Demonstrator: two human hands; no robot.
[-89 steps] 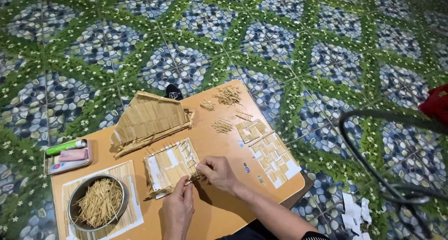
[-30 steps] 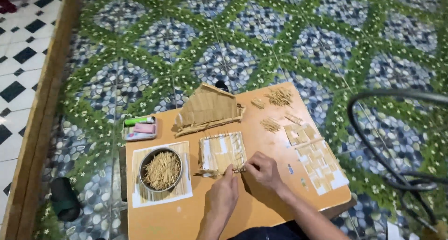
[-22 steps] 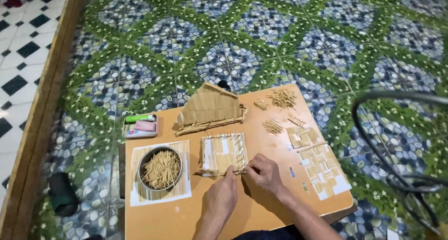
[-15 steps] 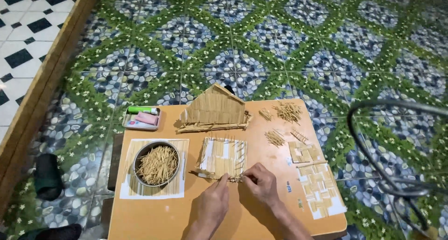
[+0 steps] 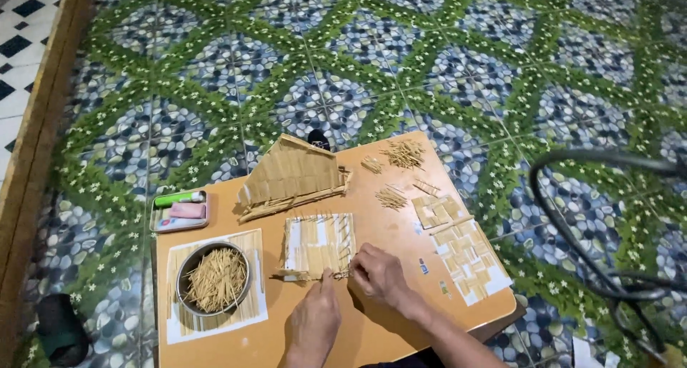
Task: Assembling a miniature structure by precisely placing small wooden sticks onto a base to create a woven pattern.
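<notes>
A flat panel of small wooden sticks (image 5: 317,245) lies on white paper in the middle of a low wooden table (image 5: 379,318). My left hand (image 5: 313,322) rests below it, its index finger pressing the panel's near edge. My right hand (image 5: 379,275) sits at the panel's lower right corner, fingers pinched together on a stick at that edge. A metal bowl full of loose sticks (image 5: 213,279) stands to the left on a stick-covered sheet. A finished stick roof piece (image 5: 292,176) lies behind the panel.
A small tray (image 5: 179,210) with a green tube and a pink item sits at the table's left rear. Loose stick piles (image 5: 405,153) and paper templates with stick pieces (image 5: 465,246) lie on the right. A black cable (image 5: 601,218) loops over the patterned tile floor.
The view has shifted and swung; both hands stay at the panel's near edge, with the left hand now closer beneath it.
</notes>
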